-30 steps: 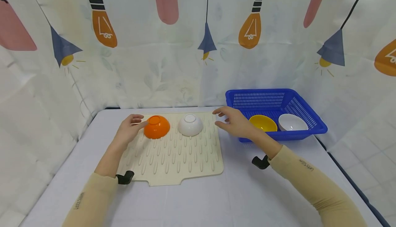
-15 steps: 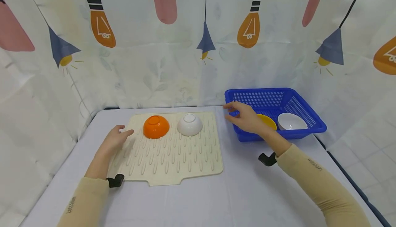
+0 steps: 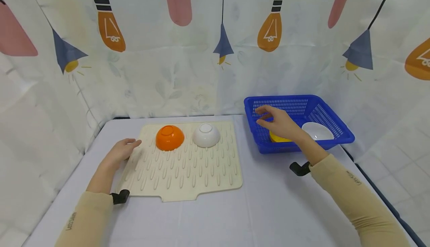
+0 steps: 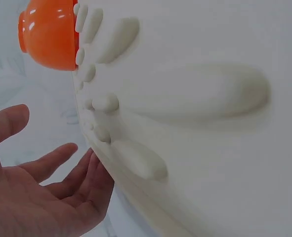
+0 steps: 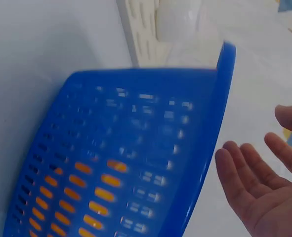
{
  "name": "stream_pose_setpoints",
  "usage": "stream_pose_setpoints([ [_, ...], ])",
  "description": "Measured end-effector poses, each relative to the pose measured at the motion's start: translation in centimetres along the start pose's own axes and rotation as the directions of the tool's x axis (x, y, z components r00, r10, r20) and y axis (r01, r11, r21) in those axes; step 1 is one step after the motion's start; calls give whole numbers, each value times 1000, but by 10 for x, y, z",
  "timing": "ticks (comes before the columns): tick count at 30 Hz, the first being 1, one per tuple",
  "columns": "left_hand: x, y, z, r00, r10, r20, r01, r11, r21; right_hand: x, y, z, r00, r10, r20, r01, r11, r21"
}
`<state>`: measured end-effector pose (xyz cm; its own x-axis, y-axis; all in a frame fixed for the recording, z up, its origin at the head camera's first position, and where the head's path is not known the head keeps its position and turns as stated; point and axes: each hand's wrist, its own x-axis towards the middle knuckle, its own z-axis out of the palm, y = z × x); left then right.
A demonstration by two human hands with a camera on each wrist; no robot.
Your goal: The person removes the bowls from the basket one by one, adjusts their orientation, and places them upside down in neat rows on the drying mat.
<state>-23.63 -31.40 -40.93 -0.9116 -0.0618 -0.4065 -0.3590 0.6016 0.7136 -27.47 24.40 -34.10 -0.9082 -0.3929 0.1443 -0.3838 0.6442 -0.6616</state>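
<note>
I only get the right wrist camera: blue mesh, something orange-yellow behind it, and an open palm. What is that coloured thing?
Observer: A yellow bowl inside the blue basket; the right hand hovers above it, fingers open.
Operator: Anything else in the basket?
Observer: A white bowl, upright, beside the yellow one.
Operator: And the other hand?
Observer: The left hand rests open at the cream mat edge, near an upturned orange bowl.

A tabletop covered in a pale lilac cloth. A cream ridged drying mat lies flat on its left half. A blue perforated basket stands on the right, near the mat but apart from it.
</note>
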Motion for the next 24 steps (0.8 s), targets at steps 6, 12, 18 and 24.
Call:
stream_pose_setpoints([
  [6, 4, -4, -6, 998, 47, 38, -48, 998, 28, -6, 18, -18, 995, 88, 53, -89, 996, 7],
  [12, 7, -7, -10, 994, 97, 45, -98, 995, 31, -11, 29, -35, 986, 121, 114, -124, 992, 12],
  [18, 10, -9, -13, 996, 80, 43, -82, 996, 43, -13, 39, -49, 977, 167, 135, -171, 985, 23],
  [24, 15, -14, -17, 995, 90, 43, -92, 995, 47, -14, 55, -64, 959, 242, 149, -245, 970, 0],
])
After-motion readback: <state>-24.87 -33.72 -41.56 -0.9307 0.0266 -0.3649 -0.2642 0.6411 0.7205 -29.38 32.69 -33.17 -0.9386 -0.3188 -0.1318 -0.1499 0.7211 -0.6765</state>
